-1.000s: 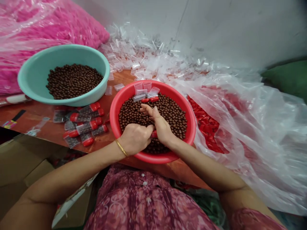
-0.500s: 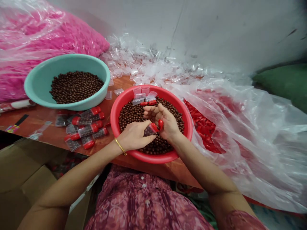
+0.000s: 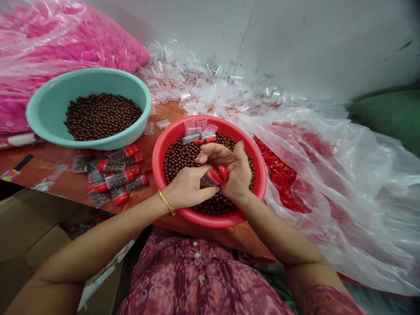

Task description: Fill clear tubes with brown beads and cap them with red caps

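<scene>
My left hand [image 3: 185,188], with a gold bangle at the wrist, grips a small clear container [image 3: 207,180] over the red basin [image 3: 156,164]. Dark contents show through its wall, and its red flip cap [image 3: 222,172] is tilted up at the right end. The palm of my right hand [image 3: 239,177] is against or very near that cap, its fingers raised, curved and apart. Below both hands, brown balls [image 3: 179,157] fill the basin. Several clear containers [image 3: 193,130], some red-capped, lie on the balls at the far side.
A turquoise basin [image 3: 39,116] with brown balls [image 3: 101,116] stands left. Filled red-capped containers [image 3: 120,177] lie piled before it. Loose clear containers [image 3: 203,87] spread along the wall. At right is a plastic bag [image 3: 344,183] of red caps [image 3: 278,175]; a cardboard box [image 3: 33,232] sits lower left.
The container in my left hand has shifted slightly right, its cap now nearer my right palm. My right hand has turned, with its fingers lifted higher.
</scene>
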`<act>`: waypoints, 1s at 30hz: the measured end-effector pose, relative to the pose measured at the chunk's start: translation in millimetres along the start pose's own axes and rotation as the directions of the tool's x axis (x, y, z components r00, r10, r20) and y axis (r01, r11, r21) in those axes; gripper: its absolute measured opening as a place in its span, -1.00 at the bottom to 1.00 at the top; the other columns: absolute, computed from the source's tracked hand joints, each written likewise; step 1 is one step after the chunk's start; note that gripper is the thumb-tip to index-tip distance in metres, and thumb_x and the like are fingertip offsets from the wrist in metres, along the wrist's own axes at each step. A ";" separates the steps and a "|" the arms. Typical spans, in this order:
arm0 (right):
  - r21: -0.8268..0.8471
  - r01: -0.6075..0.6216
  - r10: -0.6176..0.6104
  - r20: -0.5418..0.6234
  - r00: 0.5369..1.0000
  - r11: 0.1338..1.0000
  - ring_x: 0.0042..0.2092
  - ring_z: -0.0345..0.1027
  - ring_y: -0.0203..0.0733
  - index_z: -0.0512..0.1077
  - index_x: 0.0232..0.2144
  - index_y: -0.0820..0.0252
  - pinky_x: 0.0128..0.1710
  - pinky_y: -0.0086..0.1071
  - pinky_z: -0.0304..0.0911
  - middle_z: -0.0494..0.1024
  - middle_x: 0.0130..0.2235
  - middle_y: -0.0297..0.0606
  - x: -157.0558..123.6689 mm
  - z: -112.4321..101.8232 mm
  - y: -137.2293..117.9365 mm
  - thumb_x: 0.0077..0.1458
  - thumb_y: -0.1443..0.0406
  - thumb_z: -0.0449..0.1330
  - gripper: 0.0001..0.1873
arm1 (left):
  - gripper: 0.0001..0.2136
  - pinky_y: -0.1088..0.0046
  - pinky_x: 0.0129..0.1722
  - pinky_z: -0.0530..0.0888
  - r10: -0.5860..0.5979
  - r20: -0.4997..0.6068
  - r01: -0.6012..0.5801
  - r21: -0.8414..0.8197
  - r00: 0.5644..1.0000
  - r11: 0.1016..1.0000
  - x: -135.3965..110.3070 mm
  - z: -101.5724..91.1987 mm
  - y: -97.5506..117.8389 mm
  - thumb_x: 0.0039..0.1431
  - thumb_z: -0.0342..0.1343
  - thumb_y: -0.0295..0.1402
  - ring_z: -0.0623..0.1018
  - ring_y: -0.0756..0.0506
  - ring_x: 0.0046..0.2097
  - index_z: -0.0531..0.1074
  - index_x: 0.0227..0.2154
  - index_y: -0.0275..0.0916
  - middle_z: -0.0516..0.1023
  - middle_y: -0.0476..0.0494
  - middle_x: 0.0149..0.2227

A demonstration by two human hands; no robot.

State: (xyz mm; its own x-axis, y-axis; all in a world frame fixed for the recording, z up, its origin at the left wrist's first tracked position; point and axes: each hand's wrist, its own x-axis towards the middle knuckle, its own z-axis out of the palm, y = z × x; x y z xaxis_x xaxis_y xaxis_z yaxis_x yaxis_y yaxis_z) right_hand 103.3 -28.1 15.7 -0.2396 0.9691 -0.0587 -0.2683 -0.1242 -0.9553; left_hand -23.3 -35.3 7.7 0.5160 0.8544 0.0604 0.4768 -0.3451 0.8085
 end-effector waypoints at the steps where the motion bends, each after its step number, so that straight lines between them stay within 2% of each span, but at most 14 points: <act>1: -0.042 0.059 -0.060 -0.022 0.998 0.997 -0.14 0.35 -0.08 0.47 -0.41 0.08 -0.06 -0.15 0.24 0.48 -0.36 -0.23 -1.0 1.8 -3.9 0.07 -0.19 -0.20 -0.35 | -0.83 0.48 -0.36 0.38 0.000 -0.021 -0.003 -0.135 1.000 0.991 0.8 -0.5 -1.9 0.02 0.11 -0.29 0.44 -0.01 -0.39 0.38 -0.38 -0.30 0.47 -0.04 -0.43; 4: -0.182 0.181 -0.195 -0.060 0.979 0.967 -0.13 0.33 -0.11 0.41 -0.52 0.08 -0.07 -0.19 0.24 0.47 -0.35 -0.27 2.2 9.2 -13.9 0.01 -0.11 0.05 -0.57 | -0.71 0.48 -0.34 0.40 -0.034 -0.019 0.021 -0.489 0.999 0.872 1.5 -3.0 -7.3 0.01 0.15 -0.19 0.43 0.02 -0.38 0.33 -0.30 -0.30 0.45 -0.03 -0.41; 6: -0.213 0.223 -0.239 -0.054 0.969 0.951 -0.13 0.32 -0.15 0.36 -0.54 0.09 -0.06 -0.21 0.23 0.47 -0.32 -0.31 9.3 16.5 -20.0 0.01 -0.04 0.11 -0.63 | -0.68 0.50 -0.38 0.40 -0.080 -0.002 0.062 -0.613 0.997 0.787 0.4 -5.2 -9.5 -0.02 0.18 -0.13 0.39 0.05 -0.45 0.30 -0.37 -0.29 0.40 0.02 -0.50; 8: -0.214 0.229 -0.238 -0.014 0.971 0.949 -0.10 0.31 -0.18 0.34 -0.55 0.10 -0.04 -0.22 0.23 0.47 -0.30 -0.32 16.8 24.6 -25.3 0.06 -0.03 0.07 -0.63 | -0.66 0.51 -0.40 0.39 -0.102 0.008 0.080 -0.677 0.995 0.732 -1.2 -7.1 -10.3 -0.05 0.20 -0.11 0.37 0.06 -0.48 0.27 -0.42 -0.28 0.37 0.05 -0.55; 11: -0.200 0.237 -0.233 0.044 0.972 0.951 -0.09 0.32 -0.19 0.32 -0.56 0.10 -0.02 -0.22 0.22 0.48 -0.30 -0.32 22.4 33.8 -29.1 0.08 0.00 0.06 -0.64 | -0.66 0.50 -0.37 0.40 -0.066 0.018 0.058 -0.735 0.998 0.675 -2.5 -7.3 -10.3 -0.07 0.24 -0.15 0.38 0.06 -0.46 0.27 -0.42 -0.28 0.39 0.05 -0.53; 14: -0.208 0.228 -0.231 0.008 0.973 0.951 -0.12 0.34 -0.17 0.35 -0.52 0.09 -0.05 -0.23 0.25 0.50 -0.31 -0.31 19.8 33.7 -27.9 0.07 0.00 0.08 -0.67 | -0.71 0.49 -0.30 0.42 -0.059 -0.007 0.034 -0.748 0.998 0.663 -2.0 -4.1 -10.6 -0.06 0.24 -0.25 0.41 0.06 -0.40 0.30 -0.36 -0.30 0.44 0.02 -0.45; 17: -0.254 0.203 -0.225 -0.061 0.972 0.946 -0.18 0.36 -0.16 0.39 -0.47 0.09 -0.10 -0.23 0.25 0.50 -0.32 -0.30 15.6 24.4 -25.8 0.07 -0.01 0.05 -0.66 | -0.78 0.48 -0.23 0.42 -0.058 -0.048 0.010 -0.679 0.997 0.734 -1.6 -0.2 -12.0 -0.01 0.20 -0.37 0.44 0.03 -0.32 0.32 -0.31 -0.32 0.47 -0.04 -0.36; 20: -0.304 0.197 -0.230 -0.079 0.970 0.932 -0.20 0.36 -0.17 0.42 -0.47 0.09 -0.10 -0.24 0.24 0.51 -0.32 -0.29 14.8 13.8 -23.1 0.11 -0.02 0.00 -0.62 | -0.78 0.47 -0.23 0.41 -0.018 -0.077 -0.027 -0.548 0.997 0.836 -2.5 1.4 -14.0 0.03 0.16 -0.37 0.43 0.02 -0.32 0.36 -0.25 -0.33 0.48 -0.04 -0.37; 22: -0.343 0.166 -0.191 -0.041 0.981 0.925 -0.19 0.36 -0.17 0.45 -0.44 0.09 -0.06 -0.24 0.23 0.52 -0.29 -0.30 15.9 9.5 -19.3 0.11 -0.02 0.00 -0.60 | -0.74 0.47 -0.26 0.41 0.006 -0.084 -0.042 -0.440 0.996 0.897 -3.9 0.8 -14.1 0.03 0.16 -0.33 0.44 0.01 -0.34 0.38 -0.21 -0.33 0.48 -0.03 -0.39; 25: -0.342 0.056 -0.041 0.053 0.998 0.938 -0.13 0.36 -0.17 0.49 -0.35 0.11 0.02 -0.23 0.19 0.53 -0.24 -0.30 16.9 7.1 -9.4 0.08 -0.04 0.04 -0.59 | -0.73 0.47 -0.34 0.40 -0.011 -0.084 -0.007 -0.214 0.996 0.977 -6.6 -1.7 -10.3 -0.01 0.17 -0.26 0.45 -0.03 -0.38 0.43 -0.26 -0.30 0.49 -0.02 -0.43; 28: -0.285 -0.061 0.102 0.132 0.986 0.957 -0.05 0.35 -0.15 0.48 -0.17 0.12 0.09 -0.20 0.16 0.53 -0.16 -0.26 12.9 5.7 0.8 0.07 -0.09 0.02 -0.49 | -0.80 0.46 -0.38 0.40 -0.065 -0.073 0.068 0.035 0.995 0.997 -8.7 -3.1 -4.1 -0.03 0.14 -0.28 0.48 -0.07 -0.40 0.46 -0.36 -0.28 0.50 -0.04 -0.47; 30: -0.313 -0.056 0.106 0.148 0.983 0.948 0.03 0.31 -0.15 0.41 -0.03 0.09 0.15 -0.19 0.10 0.50 -0.05 -0.26 7.6 4.9 4.2 0.08 -0.10 0.00 -0.44 | -0.82 0.44 -0.37 0.42 -0.065 -0.031 0.069 0.156 0.997 0.985 -9.3 -2.8 -1.2 -0.06 0.12 -0.33 0.51 -0.09 -0.41 0.47 -0.37 -0.28 0.53 -0.07 -0.47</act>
State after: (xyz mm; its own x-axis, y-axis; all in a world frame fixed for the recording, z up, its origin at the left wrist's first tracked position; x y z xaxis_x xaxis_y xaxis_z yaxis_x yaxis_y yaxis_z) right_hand 95.8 -22.2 12.7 -0.4020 0.9082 -0.1165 0.0514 -0.1047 -0.9932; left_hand -30.7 -41.7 7.8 0.4615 0.8867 0.0264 0.6165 -0.3420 0.7092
